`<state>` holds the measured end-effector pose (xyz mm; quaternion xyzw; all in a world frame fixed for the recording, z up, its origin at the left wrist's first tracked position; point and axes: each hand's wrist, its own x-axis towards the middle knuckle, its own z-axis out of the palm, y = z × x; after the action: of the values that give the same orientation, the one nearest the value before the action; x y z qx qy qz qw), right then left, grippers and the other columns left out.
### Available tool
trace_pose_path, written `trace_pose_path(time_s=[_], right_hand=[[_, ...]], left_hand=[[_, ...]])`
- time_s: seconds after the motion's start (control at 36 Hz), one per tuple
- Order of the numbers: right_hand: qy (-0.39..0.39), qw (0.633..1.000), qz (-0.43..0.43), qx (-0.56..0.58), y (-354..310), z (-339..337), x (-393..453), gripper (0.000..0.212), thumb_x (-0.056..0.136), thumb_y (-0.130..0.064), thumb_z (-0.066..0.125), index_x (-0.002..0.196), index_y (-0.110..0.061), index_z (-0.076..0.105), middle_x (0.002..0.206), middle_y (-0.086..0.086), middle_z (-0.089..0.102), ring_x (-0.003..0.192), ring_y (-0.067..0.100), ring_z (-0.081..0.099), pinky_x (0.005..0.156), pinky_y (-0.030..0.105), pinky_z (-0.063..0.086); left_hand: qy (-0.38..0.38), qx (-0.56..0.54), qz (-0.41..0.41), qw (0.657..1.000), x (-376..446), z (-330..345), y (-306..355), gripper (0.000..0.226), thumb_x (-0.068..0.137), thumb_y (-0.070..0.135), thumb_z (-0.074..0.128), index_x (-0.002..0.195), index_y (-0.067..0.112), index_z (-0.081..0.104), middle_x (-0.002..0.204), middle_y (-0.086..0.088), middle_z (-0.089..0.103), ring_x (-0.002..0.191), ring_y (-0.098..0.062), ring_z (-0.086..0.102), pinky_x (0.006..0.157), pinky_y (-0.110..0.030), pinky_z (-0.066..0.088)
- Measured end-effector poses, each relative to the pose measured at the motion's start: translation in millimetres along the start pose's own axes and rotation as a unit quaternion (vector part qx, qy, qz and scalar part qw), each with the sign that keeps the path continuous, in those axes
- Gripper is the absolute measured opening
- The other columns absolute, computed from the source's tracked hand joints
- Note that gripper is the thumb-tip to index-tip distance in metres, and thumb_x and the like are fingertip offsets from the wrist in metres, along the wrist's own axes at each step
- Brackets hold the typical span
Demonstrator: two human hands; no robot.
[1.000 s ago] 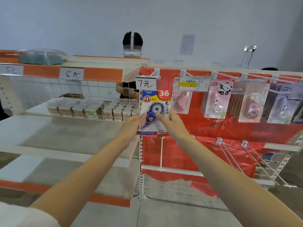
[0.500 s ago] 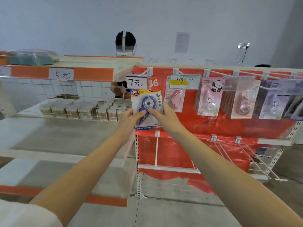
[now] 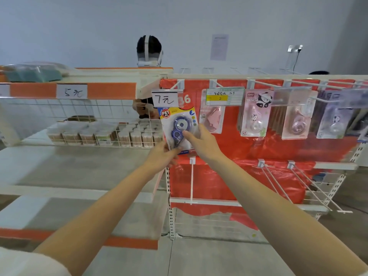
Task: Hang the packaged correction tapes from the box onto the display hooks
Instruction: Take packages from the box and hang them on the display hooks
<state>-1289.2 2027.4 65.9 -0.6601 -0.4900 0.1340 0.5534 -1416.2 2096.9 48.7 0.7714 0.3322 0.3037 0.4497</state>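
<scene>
Gripping correction tape pack [image 3: 180, 129], outstretched hands [image 3: 184, 147].

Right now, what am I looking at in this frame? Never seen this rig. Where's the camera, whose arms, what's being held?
There is no robot: the camera sits on a person's head, looking forward and down, so the two bare arms are theirs. Both the left hand and the right hand hold a blue correction tape package, raised to the leftmost display hook under the 7元 price tag. To the right, panda correction tape packs already hang against the red backing. On the left, a wire basket shelf holds cotton swab boxes. Another person's head shows behind the shelving.
</scene>
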Motion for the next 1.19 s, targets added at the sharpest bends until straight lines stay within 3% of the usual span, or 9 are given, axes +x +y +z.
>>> trace_pose_path(time_s=[0.11, 0.28, 0.36, 0.44, 0.5, 0.58, 0.78, 1.06, 1.19], right_hand=[[-0.007, 0.998, 0.009, -0.056, 2.2, -3.1, 4.0, 0.028, 0.095, -0.035, 0.056, 0.085, -0.012, 0.043, 0.077, -0.004, 0.045, 0.074, 0.015, 0.044, 0.057, 0.024, 0.034], [-0.012, 0.998, 0.038, -0.057, 8.3, 4.4, 30.1, 0.029, 0.093, -0.04, 0.057, 0.085, -0.015, 0.044, 0.076, -0.005, 0.046, 0.089, 0.025, 0.058, 0.078, 0.044, 0.051], [-0.009, 0.997, 0.045, -0.067, 12.9, 8.1, 45.6, 0.034, 0.094, -0.037, 0.056, 0.071, -0.018, 0.04, 0.071, -0.004, 0.044, 0.081, 0.025, 0.053, 0.072, 0.035, 0.043], [-0.016, 0.998, 0.051, -0.041, 16.1, 11.0, 63.7, 0.026, 0.095, -0.031, 0.055, 0.084, -0.008, 0.052, 0.079, 0.004, 0.05, 0.092, 0.035, 0.057, 0.084, 0.046, 0.051], [-0.025, 0.995, 0.056, -0.072, 14.6, 11.0, 73.9, 0.032, 0.098, -0.029, 0.051, 0.103, 0.002, 0.058, 0.094, 0.014, 0.056, 0.092, 0.031, 0.054, 0.084, 0.035, 0.046], [-0.03, 0.991, 0.072, -0.112, 18.5, 10.3, 91.8, 0.039, 0.1, -0.028, 0.047, 0.115, 0.007, 0.056, 0.116, 0.021, 0.06, 0.106, 0.032, 0.055, 0.075, 0.029, 0.036], [-0.032, 0.985, 0.109, -0.126, 30.4, 14.9, 131.2, 0.052, 0.097, -0.036, 0.05, 0.128, 0.006, 0.049, 0.131, 0.025, 0.053, 0.121, 0.037, 0.05, 0.095, 0.037, 0.04], [-0.089, 0.971, 0.096, -0.201, 35.4, 14.5, 112.9, 0.05, 0.097, -0.031, 0.048, 0.13, 0.005, 0.039, 0.126, 0.024, 0.055, 0.11, 0.039, 0.059, 0.091, 0.045, 0.051], [-0.085, 0.939, 0.041, -0.329, 31.2, 1.7, 80.2, 0.043, 0.097, -0.033, 0.049, 0.124, 0.0, 0.042, 0.122, 0.022, 0.057, 0.112, 0.038, 0.054, 0.082, 0.04, 0.043]], left_hand=[[0.01, 0.122, 0.038, 0.992, 4.0, 6.5, -6.1, 0.013, 0.092, 0.022, 0.058, 0.104, 0.018, 0.054, 0.091, -0.008, 0.067, 0.083, -0.028, 0.068, 0.08, -0.037, 0.053], [0.045, 0.229, 0.03, 0.972, 14.8, 7.6, -15.0, 0.029, 0.089, 0.023, 0.061, 0.114, 0.008, 0.054, 0.093, -0.004, 0.06, 0.093, -0.026, 0.06, 0.07, -0.027, 0.038], [0.068, 0.274, 0.02, 0.959, 22.1, 1.0, -16.6, 0.039, 0.089, 0.027, 0.061, 0.122, 0.008, 0.051, 0.104, -0.003, 0.059, 0.097, -0.023, 0.058, 0.074, -0.029, 0.042], [0.079, 0.317, 0.037, 0.945, 29.1, -7.4, -13.9, 0.041, 0.09, 0.025, 0.06, 0.126, 0.007, 0.05, 0.115, -0.005, 0.058, 0.108, -0.024, 0.056, 0.078, -0.028, 0.039], [0.065, 0.352, 0.048, 0.933, 34.2, -13.9, -12.5, 0.04, 0.091, 0.026, 0.059, 0.125, 0.007, 0.051, 0.122, -0.009, 0.057, 0.11, -0.024, 0.054, 0.083, -0.029, 0.04], [0.041, 0.377, 0.07, 0.923, 39.4, -23.1, -12.0, 0.034, 0.091, 0.025, 0.059, 0.12, 0.008, 0.056, 0.119, -0.01, 0.057, 0.108, -0.022, 0.053, 0.086, -0.029, 0.04], [-0.004, 0.402, 0.081, 0.912, 39.0, -32.7, -19.1, 0.026, 0.091, 0.024, 0.059, 0.114, 0.011, 0.058, 0.111, -0.003, 0.048, 0.105, -0.019, 0.051, 0.081, -0.025, 0.036], [-0.024, 0.431, 0.097, 0.897, 24.9, -39.4, -23.7, 0.027, 0.091, 0.025, 0.058, 0.115, 0.012, 0.058, 0.116, -0.005, 0.053, 0.107, -0.02, 0.051, 0.088, -0.03, 0.039], [-0.046, 0.448, 0.134, 0.883, 18.7, -25.8, -21.1, 0.027, 0.091, 0.023, 0.057, 0.115, 0.011, 0.058, 0.116, -0.007, 0.054, 0.108, -0.023, 0.052, 0.088, -0.03, 0.039]])
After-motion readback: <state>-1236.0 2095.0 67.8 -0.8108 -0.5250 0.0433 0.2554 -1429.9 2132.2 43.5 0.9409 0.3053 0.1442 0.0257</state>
